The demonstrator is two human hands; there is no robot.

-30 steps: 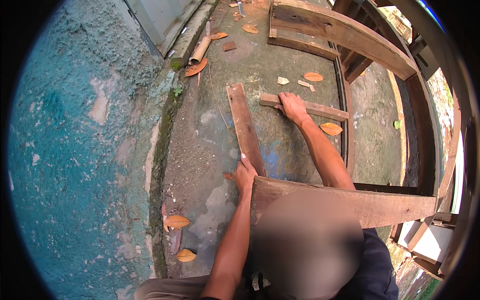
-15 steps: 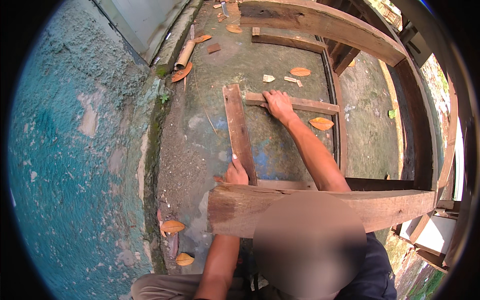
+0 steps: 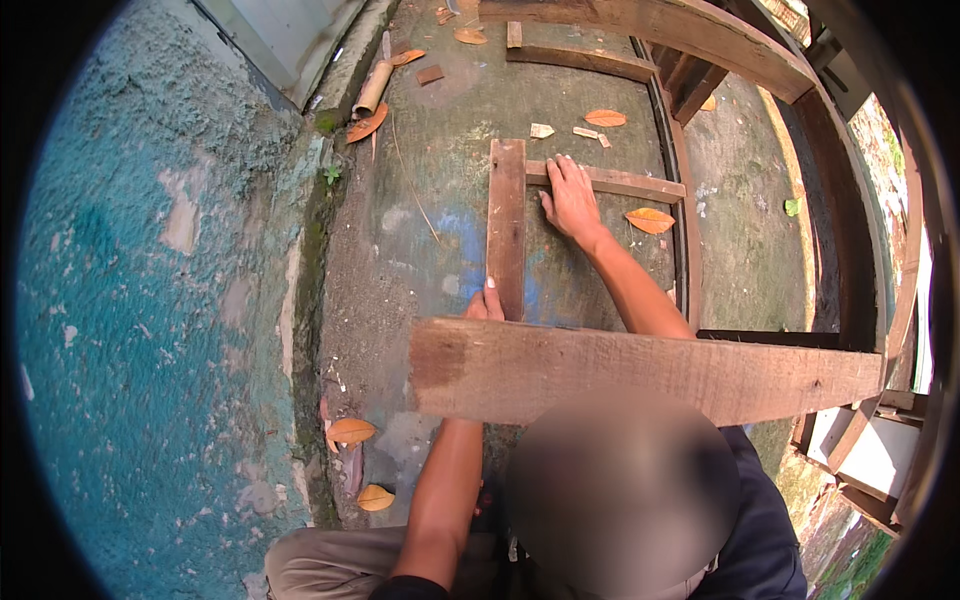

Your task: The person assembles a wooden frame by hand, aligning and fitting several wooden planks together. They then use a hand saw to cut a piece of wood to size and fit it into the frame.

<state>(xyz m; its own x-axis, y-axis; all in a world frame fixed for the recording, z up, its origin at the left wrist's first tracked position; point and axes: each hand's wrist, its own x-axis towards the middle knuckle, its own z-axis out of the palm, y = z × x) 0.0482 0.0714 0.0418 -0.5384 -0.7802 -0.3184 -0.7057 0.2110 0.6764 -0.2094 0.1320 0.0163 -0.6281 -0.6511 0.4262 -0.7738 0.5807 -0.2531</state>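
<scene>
My left hand [image 3: 485,303] grips the near part of a short, flat wooden board [image 3: 508,225], thumb on its top face. Part of this hand and the board's near end are hidden behind a thick beam [image 3: 640,370]. My right hand [image 3: 572,200] is closed over a narrow wooden crosspiece [image 3: 640,184], fingers across its top and thumb on the near side. The crosspiece runs right to a long dark rail [image 3: 685,240]. Its left end appears to meet the board's right edge, close to the board's far end.
More of the wooden frame lies ahead, with a curved upper beam [image 3: 660,28] and a lower crosspiece [image 3: 585,62]. A rough blue wall [image 3: 150,300] stands at left. Dry leaves [image 3: 650,220], wood scraps [image 3: 541,131] and a tan tube [image 3: 373,88] lie on the concrete.
The board has swung upright and shifted right, closing the gap to the crosspiece. My left hand moved with it, while my right hand stays on the crosspiece. The view has shifted slightly.
</scene>
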